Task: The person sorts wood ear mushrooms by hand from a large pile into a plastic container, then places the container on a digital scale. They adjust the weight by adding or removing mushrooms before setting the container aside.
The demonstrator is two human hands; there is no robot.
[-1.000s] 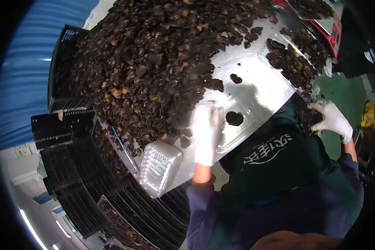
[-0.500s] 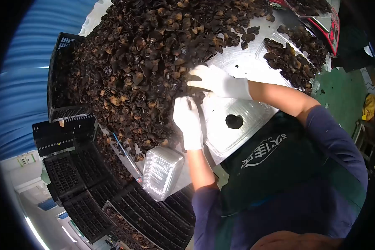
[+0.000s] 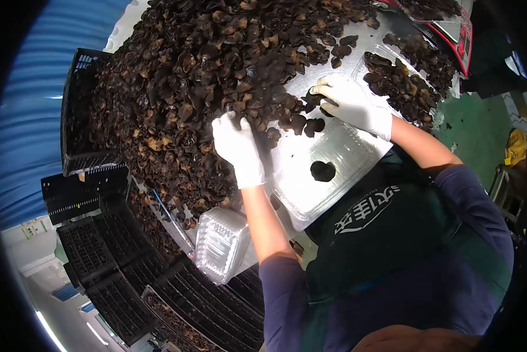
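Observation:
My left hand (image 3: 238, 151), in a white glove, rests on the right side of a big heap of dark brown fungus-like pieces (image 3: 181, 88), its thumb and fingers apart with nothing visibly held. My right hand (image 3: 354, 104), gloved too, has its thumb and fingers curled round dark pieces (image 3: 311, 101) at the heap's right edge, above the metal surface. Loose pieces (image 3: 314, 127) lie just below its fingertips. Under them is a clear plastic tray (image 3: 298, 196) with one round dark piece (image 3: 323, 171) showing on it.
Stacked clear containers (image 3: 221, 243) stand at the lower left, beside a thin blue stick (image 3: 167, 211). Black crates (image 3: 123, 252) line the left. Two smaller groups of pieces (image 3: 395, 82) lie at the upper right, near a red-edged scale (image 3: 460, 47).
My left hand has moved left and up onto the heap. My right hand has moved right, and dark pieces now lie spread below and beside it above the tray.

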